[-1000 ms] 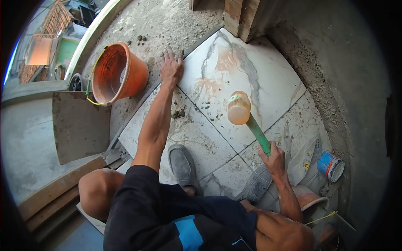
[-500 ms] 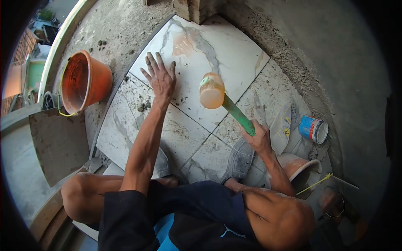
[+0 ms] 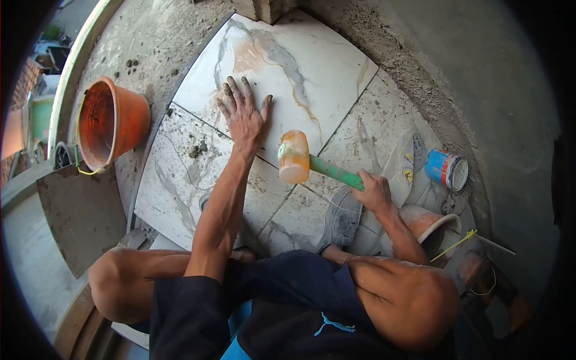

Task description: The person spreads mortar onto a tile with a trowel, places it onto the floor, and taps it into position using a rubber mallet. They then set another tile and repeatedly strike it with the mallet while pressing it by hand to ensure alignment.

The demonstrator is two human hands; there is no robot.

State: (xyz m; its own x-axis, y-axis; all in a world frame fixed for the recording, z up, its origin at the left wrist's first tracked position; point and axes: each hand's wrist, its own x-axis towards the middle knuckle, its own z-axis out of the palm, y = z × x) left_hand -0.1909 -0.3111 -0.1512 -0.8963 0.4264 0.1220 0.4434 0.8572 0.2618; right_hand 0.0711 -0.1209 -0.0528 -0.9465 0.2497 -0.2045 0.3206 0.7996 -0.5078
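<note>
My left hand (image 3: pixel 244 114) lies on the far marble-patterned tile (image 3: pixel 336 66), fingers spread and fingertips grey with mortar. In my right hand (image 3: pixel 373 192) is the green handle of a rubber mallet (image 3: pixel 294 157). Its amber head overlaps the joint between the far tile and the nearer tiles in this view. Bits of mortar (image 3: pixel 198 148) speckle the nearer left tile (image 3: pixel 174 174). My shoe (image 3: pixel 341 219) rests on the near tiles beside the mallet handle.
An orange bucket (image 3: pixel 129 123) stands on rough concrete at left, above a grey board (image 3: pixel 81 210). To the right are a crumpled sack (image 3: pixel 401 171), a blue can (image 3: pixel 441 170) and a tipped bucket (image 3: pixel 420 219) with a yellow-tied rod. A post (image 3: pixel 267 9) meets the far tile's corner.
The mallet head has moved down and slightly left, its handle now more level. My left hand has shifted right on the far tile, fingers still spread. The camera view has moved slightly.
</note>
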